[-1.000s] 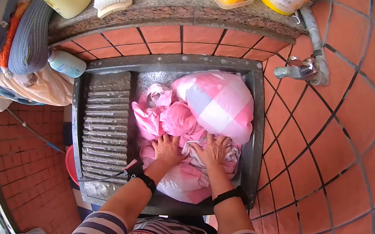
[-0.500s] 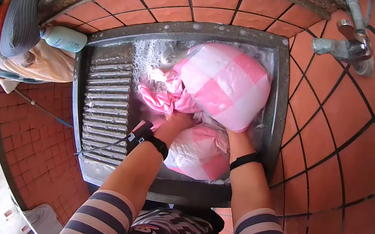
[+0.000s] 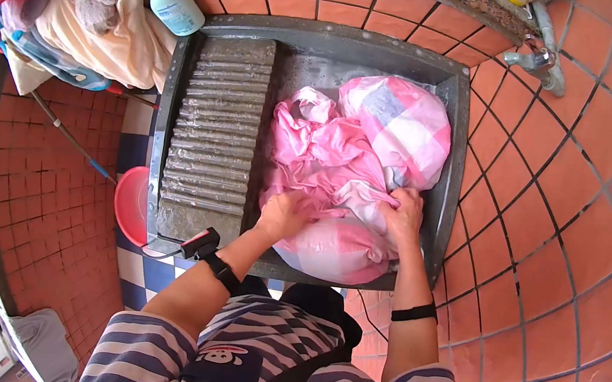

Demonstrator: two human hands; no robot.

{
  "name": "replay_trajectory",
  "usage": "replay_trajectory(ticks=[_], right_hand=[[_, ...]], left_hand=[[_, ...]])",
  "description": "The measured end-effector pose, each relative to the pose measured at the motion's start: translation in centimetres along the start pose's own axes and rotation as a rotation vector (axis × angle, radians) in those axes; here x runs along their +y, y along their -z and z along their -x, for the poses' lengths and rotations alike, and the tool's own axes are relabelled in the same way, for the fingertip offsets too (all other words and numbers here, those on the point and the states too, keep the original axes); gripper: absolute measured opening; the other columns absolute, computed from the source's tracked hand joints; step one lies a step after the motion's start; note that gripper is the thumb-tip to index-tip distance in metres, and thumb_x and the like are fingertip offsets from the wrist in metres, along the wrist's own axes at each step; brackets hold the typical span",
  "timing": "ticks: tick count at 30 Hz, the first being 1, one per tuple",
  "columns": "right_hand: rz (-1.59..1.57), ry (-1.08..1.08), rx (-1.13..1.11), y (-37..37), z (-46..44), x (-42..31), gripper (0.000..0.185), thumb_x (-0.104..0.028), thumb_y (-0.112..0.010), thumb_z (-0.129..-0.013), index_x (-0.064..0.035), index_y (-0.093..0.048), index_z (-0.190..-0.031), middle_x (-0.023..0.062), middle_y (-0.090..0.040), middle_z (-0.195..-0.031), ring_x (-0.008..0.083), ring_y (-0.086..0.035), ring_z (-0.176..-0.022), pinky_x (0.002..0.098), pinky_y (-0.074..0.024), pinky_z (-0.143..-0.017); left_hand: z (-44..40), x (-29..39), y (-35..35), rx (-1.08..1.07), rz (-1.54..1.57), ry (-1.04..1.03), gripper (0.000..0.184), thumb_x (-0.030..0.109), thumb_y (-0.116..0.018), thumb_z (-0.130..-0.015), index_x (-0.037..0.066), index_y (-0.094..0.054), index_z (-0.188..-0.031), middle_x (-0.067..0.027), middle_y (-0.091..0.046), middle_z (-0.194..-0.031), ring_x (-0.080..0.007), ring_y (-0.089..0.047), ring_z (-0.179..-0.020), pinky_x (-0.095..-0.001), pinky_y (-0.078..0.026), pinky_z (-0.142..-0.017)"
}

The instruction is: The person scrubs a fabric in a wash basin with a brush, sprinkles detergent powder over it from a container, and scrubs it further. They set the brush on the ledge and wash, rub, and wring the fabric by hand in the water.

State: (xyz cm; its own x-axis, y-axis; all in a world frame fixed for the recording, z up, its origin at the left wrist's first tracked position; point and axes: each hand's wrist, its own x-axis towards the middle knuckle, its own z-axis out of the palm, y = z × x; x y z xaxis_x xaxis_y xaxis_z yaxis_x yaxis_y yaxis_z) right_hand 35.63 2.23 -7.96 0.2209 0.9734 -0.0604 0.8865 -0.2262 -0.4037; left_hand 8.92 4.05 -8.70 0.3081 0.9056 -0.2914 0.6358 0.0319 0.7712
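A wet pink-and-white checked cloth lies bunched in the stone wash sink. Two parts of it bulge up as if filled with air: one at the back right, the other close to my body. My left hand is closed on the cloth's front left folds, its fingertips partly hidden. At the right, my right hand grips a fold between the two bulges. A black strap circles each forearm, and the left one carries a small device.
A ribbed washboard fills the sink's left side. Behind it stands a pale blue bottle beside piled clothes. A pink basin is at the lower left, and a metal tap is on the tiled wall at right.
My hands have drawn apart and nearer my body. The twisted cloth has spread out between them, and its back bulge looks smaller. The view has shifted, bringing the pink basin into sight.
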Motion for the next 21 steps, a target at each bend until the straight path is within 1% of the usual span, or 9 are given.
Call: replay_trajectory(ticks=[2,3,4,6,8,14,16,20,21], right_hand=[[-0.355,-0.072,0.034,2.7,0.9,-0.6,0.024,-0.017,-0.075,-0.066,-0.0037,-0.062,-0.080,0.0123,-0.059,-0.083,0.0327,-0.052,-0.084,0.0393,-0.0415,-0.078],[-0.441,-0.114,0.084,4.6,1.4,-1.8,0.024,-0.014,-0.076,-0.064,-0.0017,-0.059,-0.077,0.0131,-0.058,-0.081,0.0313,-0.051,-0.082,0.0386,-0.0407,-0.075],[-0.421,-0.120,0.159,5.7,1.8,-1.9,0.021,-0.011,-0.075,-0.070,-0.0016,-0.057,-0.076,0.0064,-0.055,-0.072,0.0210,-0.050,-0.071,0.0327,-0.0409,-0.067],[-0.795,-0.266,0.134,8.8,2.1,-2.8,0.020,-0.011,-0.072,-0.078,-0.0016,-0.055,-0.076,-0.0020,-0.048,-0.065,0.0089,-0.043,-0.063,0.0251,-0.0368,-0.058],[-0.765,-0.100,0.266,12.3,1.7,-5.5,0.018,-0.010,-0.068,-0.084,-0.0021,-0.054,-0.076,-0.0062,-0.043,-0.064,0.0030,-0.036,-0.060,0.0202,-0.0316,-0.054],[-1.021,0.128,0.497,22.8,1.3,-15.4,0.013,-0.007,-0.060,-0.090,-0.0024,-0.054,-0.080,-0.0015,-0.055,-0.075,0.0044,-0.045,-0.068,0.0186,-0.0374,-0.064],[-1.068,0.184,0.562,23.7,1.0,-15.4,0.012,-0.007,-0.060,-0.090,-0.0026,-0.054,-0.080,-0.0011,-0.056,-0.075,0.0047,-0.047,-0.068,0.0191,-0.0390,-0.065],[-1.168,0.098,0.622,20.5,-0.3,-7.8,0.015,-0.014,-0.058,-0.093,-0.0044,-0.056,-0.082,0.0003,-0.059,-0.073,0.0052,-0.050,-0.068,0.0222,-0.0413,-0.064],[-1.088,-0.090,0.575,18.9,-0.4,-4.9,0.013,-0.014,-0.062,-0.090,-0.0017,-0.058,-0.087,0.0027,-0.061,-0.079,0.0068,-0.053,-0.071,0.0223,-0.0432,-0.067]], left_hand=[[0.5,0.8,2.5,-0.014,0.036,-0.119,0.029,0.016,-0.066,-0.081,0.001,-0.063,-0.105,-0.0158,-0.068,-0.079,-0.0326,-0.065,-0.067,-0.0360,-0.052,-0.065],[0.9,0.8,3.5,0.007,0.385,-0.065,0.021,0.013,-0.065,-0.083,0.000,-0.065,-0.099,-0.0115,-0.068,-0.081,-0.0251,-0.065,-0.070,-0.0323,-0.052,-0.065],[1.4,0.8,4.6,0.022,0.733,-0.008,0.013,0.010,-0.065,-0.085,0.000,-0.067,-0.093,-0.0071,-0.069,-0.083,-0.0176,-0.066,-0.073,-0.0285,-0.052,-0.064],[2.5,2.8,10.2,0.099,0.920,0.107,0.010,0.004,-0.061,-0.087,0.000,-0.066,-0.095,-0.0026,-0.068,-0.083,-0.0084,-0.062,-0.074,-0.0218,-0.049,-0.064],[3.0,5.3,15.5,0.147,0.879,-0.025,0.011,0.005,-0.063,-0.086,0.001,-0.066,-0.096,-0.0045,-0.068,-0.083,-0.0096,-0.063,-0.073,-0.0221,-0.050,-0.064],[4.0,14.9,25.5,0.383,1.059,-0.576,0.015,0.001,-0.063,-0.084,-0.001,-0.064,-0.099,-0.0091,-0.067,-0.089,-0.0143,-0.065,-0.078,-0.0256,-0.053,-0.070],[4.6,16.8,26.6,0.471,0.955,-0.606,0.018,0.002,-0.067,-0.081,-0.001,-0.064,-0.099,-0.0052,-0.066,-0.085,-0.0121,-0.063,-0.075,-0.0249,-0.051,-0.065],[1.8,14.1,25.6,0.245,-0.108,-0.545,0.029,0.020,-0.071,-0.077,0.003,-0.065,-0.099,-0.0097,-0.063,-0.073,-0.0233,-0.061,-0.064,-0.0367,-0.045,-0.058],[0.6,12.3,23.8,0.111,-0.074,-0.446,0.024,0.018,-0.070,-0.079,0.000,-0.064,-0.094,-0.0094,-0.060,-0.071,-0.0193,-0.057,-0.063,-0.0334,-0.044,-0.059]])
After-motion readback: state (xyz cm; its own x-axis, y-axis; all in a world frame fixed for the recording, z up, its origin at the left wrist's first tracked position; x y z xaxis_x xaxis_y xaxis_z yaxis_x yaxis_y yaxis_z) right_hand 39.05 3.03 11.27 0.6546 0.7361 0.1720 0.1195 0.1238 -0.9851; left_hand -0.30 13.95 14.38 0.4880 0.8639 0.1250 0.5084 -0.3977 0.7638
